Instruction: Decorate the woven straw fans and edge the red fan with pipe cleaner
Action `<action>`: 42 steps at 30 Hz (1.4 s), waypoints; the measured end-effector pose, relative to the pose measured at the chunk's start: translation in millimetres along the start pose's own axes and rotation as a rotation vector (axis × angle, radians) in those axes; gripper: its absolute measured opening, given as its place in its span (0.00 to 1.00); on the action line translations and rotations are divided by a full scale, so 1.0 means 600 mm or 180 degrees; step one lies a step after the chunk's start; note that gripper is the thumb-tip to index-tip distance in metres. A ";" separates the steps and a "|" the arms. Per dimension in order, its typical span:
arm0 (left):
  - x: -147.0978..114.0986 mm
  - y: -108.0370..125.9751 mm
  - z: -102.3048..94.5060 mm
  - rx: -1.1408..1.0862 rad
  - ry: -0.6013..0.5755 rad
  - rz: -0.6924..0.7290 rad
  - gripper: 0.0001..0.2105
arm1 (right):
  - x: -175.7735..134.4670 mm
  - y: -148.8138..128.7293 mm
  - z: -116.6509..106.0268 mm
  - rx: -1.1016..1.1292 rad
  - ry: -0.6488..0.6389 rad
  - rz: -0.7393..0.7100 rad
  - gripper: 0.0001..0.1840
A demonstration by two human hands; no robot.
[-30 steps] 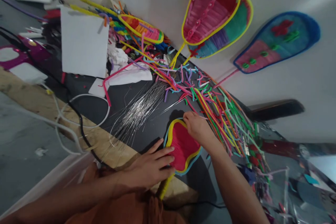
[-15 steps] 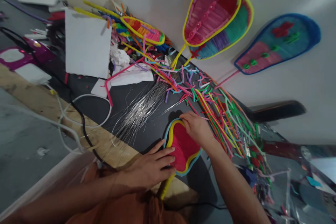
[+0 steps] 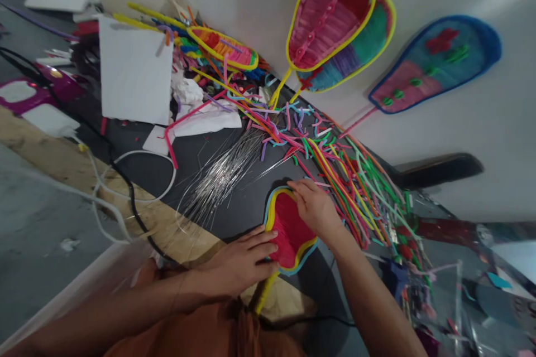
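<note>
A red shape edged with a yellow pipe cleaner (image 3: pixel 272 215) lies on the dark table in front of me, its yellow stem (image 3: pixel 263 297) pointing toward my body. Around the yellow edge runs a light-blue pipe cleaner (image 3: pixel 268 201). My left hand (image 3: pixel 247 259) rests flat with fingers stretched out, their tips on the left side of the red shape (image 3: pixel 293 228). At the top edge, my right hand (image 3: pixel 315 206) is closed, thumb and fingers pinched at the light-blue pipe cleaner. The exact pinch point is partly hidden by the fingers.
Thin metal wires (image 3: pixel 226 173) lie fanned beyond my hands, beside a heap of colourful pipe cleaners (image 3: pixel 343 184). Finished paddle-like pieces (image 3: pixel 335 17) lean on the pale wall. A white board (image 3: pixel 136 70), a purple device (image 3: pixel 62 85) and looped cables (image 3: pixel 133 201) occupy the left.
At the left edge, the light-blue pipe cleaner now sits closer against the yellow one. My right hand keeps its pinch at the top, and my left hand stays nearly in place.
</note>
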State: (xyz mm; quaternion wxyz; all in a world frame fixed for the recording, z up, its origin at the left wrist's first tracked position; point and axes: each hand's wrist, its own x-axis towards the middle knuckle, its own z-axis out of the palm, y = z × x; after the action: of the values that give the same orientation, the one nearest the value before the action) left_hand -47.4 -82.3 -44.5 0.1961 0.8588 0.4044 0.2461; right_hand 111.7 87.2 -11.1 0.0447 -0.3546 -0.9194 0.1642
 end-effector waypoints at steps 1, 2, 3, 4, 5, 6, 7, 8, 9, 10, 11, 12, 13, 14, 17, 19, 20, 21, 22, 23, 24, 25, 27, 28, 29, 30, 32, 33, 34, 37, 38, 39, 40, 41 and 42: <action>0.001 0.001 -0.001 0.0006 0.0015 -0.0004 0.13 | -0.005 -0.006 -0.002 -0.0028 0.0058 0.0003 0.20; 0.001 0.001 -0.002 0.0015 0.0033 -0.0010 0.13 | -0.010 -0.012 -0.004 -0.0059 0.0094 -0.0010 0.20; 0.002 0.002 -0.002 0.0028 0.0037 -0.0026 0.13 | -0.017 -0.020 -0.006 -0.0075 0.0074 -0.0064 0.19; 0.002 0.002 -0.002 0.0043 0.0022 -0.0034 0.13 | -0.025 -0.028 -0.008 -0.0056 0.0025 -0.0160 0.19; 0.002 0.002 -0.001 0.0057 -0.0005 -0.0045 0.13 | -0.035 -0.035 -0.010 0.0003 -0.0024 -0.0265 0.20; 0.002 0.003 0.000 0.0071 -0.0007 -0.0058 0.13 | -0.047 -0.040 -0.012 0.0105 -0.0059 -0.0336 0.20; 0.002 0.003 0.002 0.0080 0.0014 -0.0068 0.13 | -0.061 -0.042 -0.015 0.0237 -0.0050 -0.0322 0.20; 0.002 0.003 0.002 0.0082 0.0043 -0.0091 0.13 | -0.077 -0.043 -0.017 0.0380 0.0006 -0.0172 0.20; 0.002 0.003 0.003 0.0072 0.0069 -0.0100 0.12 | -0.096 -0.041 -0.019 0.0516 0.0099 0.0125 0.19; 0.002 0.003 0.003 0.0052 0.0093 -0.0098 0.12 | -0.117 -0.037 -0.020 0.0624 0.0221 0.0541 0.17; 0.003 0.003 0.001 0.0028 0.0102 -0.0101 0.12 | -0.139 -0.033 -0.020 0.0718 0.0287 0.0993 0.15; 0.003 0.003 0.000 0.0001 0.0084 -0.0097 0.12 | -0.161 -0.030 -0.018 0.0825 0.0363 0.1446 0.13; 0.004 0.002 -0.002 -0.0022 0.0038 -0.0093 0.12 | -0.183 -0.029 -0.013 0.0947 0.0412 0.1817 0.11; 0.004 0.002 -0.004 -0.0038 -0.0007 -0.0085 0.13 | -0.203 -0.031 -0.007 0.1086 0.0399 0.2060 0.12; 0.005 0.000 -0.008 -0.0043 -0.0151 -0.0060 0.16 | -0.244 -0.052 0.022 0.1303 0.0369 0.2227 0.13; 0.006 -0.001 -0.007 -0.0030 -0.0189 -0.0058 0.18 | -0.252 -0.070 0.040 0.1281 0.0483 0.2162 0.14; 0.006 -0.001 -0.006 -0.0015 -0.0206 -0.0070 0.19 | -0.252 -0.078 0.048 0.1235 0.0579 0.2120 0.15; 0.006 -0.001 -0.005 0.0005 -0.0232 -0.0080 0.19 | -0.249 -0.083 0.054 0.1169 0.0688 0.2092 0.15; 0.006 0.000 -0.005 0.0027 -0.0270 -0.0087 0.19 | -0.244 -0.086 0.058 0.1095 0.0765 0.2083 0.16; 0.007 0.000 -0.006 0.0054 -0.0317 -0.0088 0.20 | -0.239 -0.086 0.061 0.1015 0.0803 0.2102 0.17; 0.007 0.001 -0.007 0.0084 -0.0360 -0.0090 0.22 | -0.233 -0.084 0.062 0.0931 0.0804 0.2151 0.18; 0.008 0.001 -0.008 0.0113 -0.0391 -0.0099 0.23 | -0.228 -0.081 0.063 0.0847 0.0776 0.2227 0.18; 0.010 0.003 -0.012 0.0161 -0.0407 -0.0110 0.26 | -0.218 -0.075 0.063 0.0697 0.0691 0.2397 0.17; 0.011 0.003 -0.013 0.0183 -0.0382 -0.0119 0.26 | -0.214 -0.072 0.063 0.0640 0.0677 0.2478 0.16; 0.012 0.004 -0.014 0.0206 -0.0328 -0.0127 0.27 | -0.211 -0.070 0.063 0.0614 0.0677 0.2547 0.15; 0.013 0.005 -0.014 0.0225 -0.0252 -0.0139 0.27 | -0.209 -0.070 0.063 0.0615 0.0687 0.2598 0.14; 0.015 0.006 -0.013 0.0251 -0.0099 -0.0203 0.26 | -0.207 -0.070 0.064 0.0640 0.0699 0.2660 0.12; 0.015 0.007 -0.012 0.0250 -0.0041 -0.0243 0.25 | -0.206 -0.072 0.065 0.0635 0.0683 0.2675 0.11; 0.016 0.008 -0.011 0.0242 0.0000 -0.0273 0.24 | -0.206 -0.073 0.066 0.0610 0.0653 0.2676 0.11; 0.017 0.012 -0.009 0.0246 0.0055 -0.0360 0.22 | -0.208 -0.076 0.068 0.0464 0.0594 0.2648 0.10; 0.018 0.014 -0.008 0.0265 0.0080 -0.0383 0.21 | -0.208 -0.076 0.069 0.0429 0.0611 0.2625 0.10; 0.018 0.016 -0.007 0.0292 0.0099 -0.0414 0.20 | -0.209 -0.076 0.070 0.0407 0.0645 0.2601 0.10; 0.017 0.018 -0.007 0.0315 0.0115 -0.0447 0.19 | -0.210 -0.076 0.071 0.0402 0.0683 0.2573 0.11; 0.017 0.020 -0.006 0.0322 0.0129 -0.0482 0.19 | -0.211 -0.075 0.072 0.0410 0.0722 0.2546 0.11; 0.016 0.022 -0.005 0.0315 0.0144 -0.0527 0.18 | -0.212 -0.075 0.073 0.0432 0.0751 0.2519 0.12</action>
State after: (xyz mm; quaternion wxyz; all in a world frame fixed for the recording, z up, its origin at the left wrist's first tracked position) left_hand -35.9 -82.0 -32.5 0.1639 0.8253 0.4899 0.2281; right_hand 169.2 -40.6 -33.1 0.1065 -0.6932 -0.6879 0.1871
